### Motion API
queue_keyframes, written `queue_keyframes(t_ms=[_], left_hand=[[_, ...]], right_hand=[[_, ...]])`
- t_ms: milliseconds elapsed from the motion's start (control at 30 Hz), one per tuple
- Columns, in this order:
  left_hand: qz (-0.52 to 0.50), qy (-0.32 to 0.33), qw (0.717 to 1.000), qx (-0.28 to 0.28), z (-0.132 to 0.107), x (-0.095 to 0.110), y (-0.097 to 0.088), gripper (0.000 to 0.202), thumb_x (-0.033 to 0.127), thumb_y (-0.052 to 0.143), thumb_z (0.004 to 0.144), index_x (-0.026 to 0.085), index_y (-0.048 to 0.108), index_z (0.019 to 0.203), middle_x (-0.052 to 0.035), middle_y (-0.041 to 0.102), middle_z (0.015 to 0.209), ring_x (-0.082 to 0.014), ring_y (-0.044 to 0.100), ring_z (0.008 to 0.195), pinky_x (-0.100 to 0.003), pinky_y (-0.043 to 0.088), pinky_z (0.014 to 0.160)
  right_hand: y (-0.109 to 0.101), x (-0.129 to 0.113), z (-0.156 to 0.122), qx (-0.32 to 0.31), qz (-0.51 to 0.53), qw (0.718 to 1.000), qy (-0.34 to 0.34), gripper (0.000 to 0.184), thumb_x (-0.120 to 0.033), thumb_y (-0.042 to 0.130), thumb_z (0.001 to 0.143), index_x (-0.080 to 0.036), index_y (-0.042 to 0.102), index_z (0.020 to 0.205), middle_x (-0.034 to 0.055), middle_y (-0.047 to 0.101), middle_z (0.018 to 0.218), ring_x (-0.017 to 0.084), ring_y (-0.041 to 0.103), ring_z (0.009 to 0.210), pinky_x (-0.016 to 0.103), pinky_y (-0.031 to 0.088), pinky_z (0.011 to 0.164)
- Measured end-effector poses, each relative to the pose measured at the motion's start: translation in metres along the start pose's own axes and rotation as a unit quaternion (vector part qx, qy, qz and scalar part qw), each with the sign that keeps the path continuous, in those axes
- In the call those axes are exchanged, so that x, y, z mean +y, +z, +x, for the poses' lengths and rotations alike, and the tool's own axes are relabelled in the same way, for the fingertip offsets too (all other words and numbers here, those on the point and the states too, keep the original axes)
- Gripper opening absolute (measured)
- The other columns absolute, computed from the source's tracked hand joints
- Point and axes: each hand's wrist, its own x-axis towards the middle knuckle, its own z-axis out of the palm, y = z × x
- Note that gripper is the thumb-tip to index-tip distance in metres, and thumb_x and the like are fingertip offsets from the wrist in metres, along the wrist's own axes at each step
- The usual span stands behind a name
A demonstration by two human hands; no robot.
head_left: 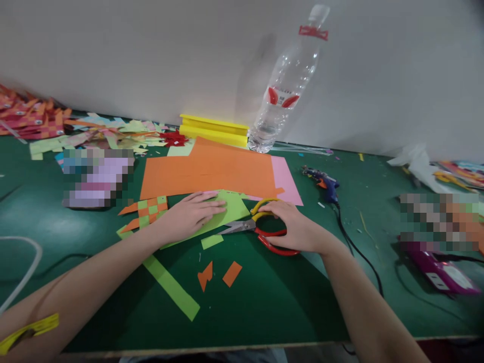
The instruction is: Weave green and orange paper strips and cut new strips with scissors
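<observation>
My left hand (194, 217) lies flat with its fingers stretched over a sheet of light green paper (232, 204). In my right hand (298, 227) is a pair of scissors (247, 225) with red and yellow handles. Their blades are parted and point left, at the lower edge of the green sheet. A small green paper piece (212, 242) lies just below the blade tips. Beside my left wrist sits a woven orange and green paper fish (151, 209), partly covered by the arm. A long green strip (172, 287) slants below that forearm.
Orange sheets (212, 171) and a pink sheet (287, 176) lie behind my hands. A plastic bottle (283, 85) leans against the wall near a folded yellow piece (214, 131). A blue glue gun (325, 184) with a black cord and a purple power strip (438, 267) are at right.
</observation>
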Motion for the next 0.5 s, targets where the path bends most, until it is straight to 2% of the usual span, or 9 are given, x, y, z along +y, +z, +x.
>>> queue_keyframes(t_ms=[133, 333, 500], left_hand=[[0.0, -0.003, 1.0, 0.001, 0.0002, 0.0007, -0.0003, 0.04, 0.025, 0.027, 0.097, 0.029, 0.044, 0.133, 0.0089, 0.042, 0.141, -0.0138, 0.023, 0.137, -0.034, 0.022, 0.11], [-0.001, -0.01, 1.0, -0.007, 0.0007, 0.0015, -0.0024, 0.04, 0.025, 0.026, 0.098, 0.029, 0.044, 0.133, 0.0095, 0.043, 0.141, -0.0144, 0.024, 0.137, -0.035, 0.022, 0.111], [-0.008, -0.005, 1.0, -0.004, 0.0007, 0.0003, -0.0019, 0.04, 0.025, 0.027, 0.098, 0.03, 0.044, 0.133, 0.0084, 0.043, 0.141, -0.0147, 0.024, 0.137, -0.035, 0.022, 0.11]], right_hand=[[0.0006, -0.0066, 0.0017, 0.005, -0.006, 1.0, -0.005, 0.05, -0.035, 0.063, 0.07, -0.026, 0.051, 0.118, 0.0075, 0.054, 0.126, 0.027, 0.046, 0.12, 0.048, 0.035, 0.101], [-0.0025, -0.0036, 0.0019, -0.002, -0.01, 1.0, -0.027, 0.048, -0.038, 0.06, 0.074, -0.028, 0.052, 0.12, 0.0066, 0.055, 0.126, 0.029, 0.042, 0.124, 0.05, 0.034, 0.101], [-0.0015, -0.0087, 0.0022, 0.001, -0.01, 1.0, -0.022, 0.047, -0.038, 0.061, 0.074, -0.026, 0.053, 0.119, 0.007, 0.056, 0.124, 0.029, 0.046, 0.121, 0.049, 0.036, 0.1]])
